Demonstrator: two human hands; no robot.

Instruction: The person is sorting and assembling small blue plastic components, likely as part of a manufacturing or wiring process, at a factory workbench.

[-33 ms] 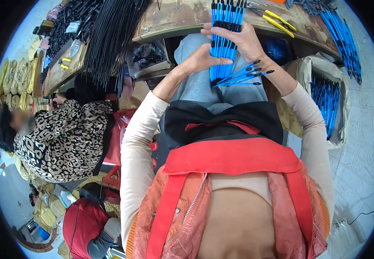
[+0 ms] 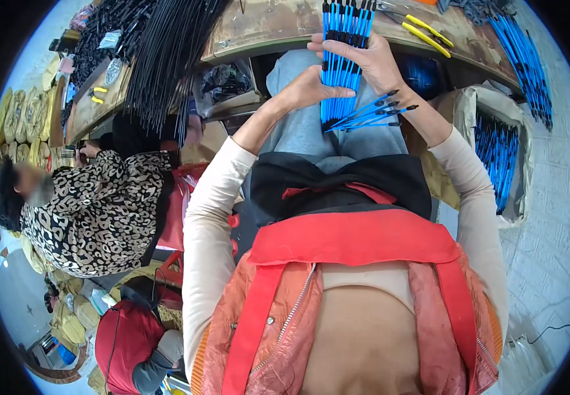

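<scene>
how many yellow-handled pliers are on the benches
2: one pair of yellow-handled pliers lies on the bench ahead, right of the blue rods; another pair lies on the left bench. More may be hidden.

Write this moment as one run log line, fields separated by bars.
left hand: steadies blue rod bundle | right hand: grips bundle, loose blue rods fan below | workbench: yellow pliers

Blue rods w/ black tips (image 2: 341, 59); yellow-handled pliers (image 2: 428, 34); leopard-print top (image 2: 100, 214); red-orange vest (image 2: 357, 289).
</scene>
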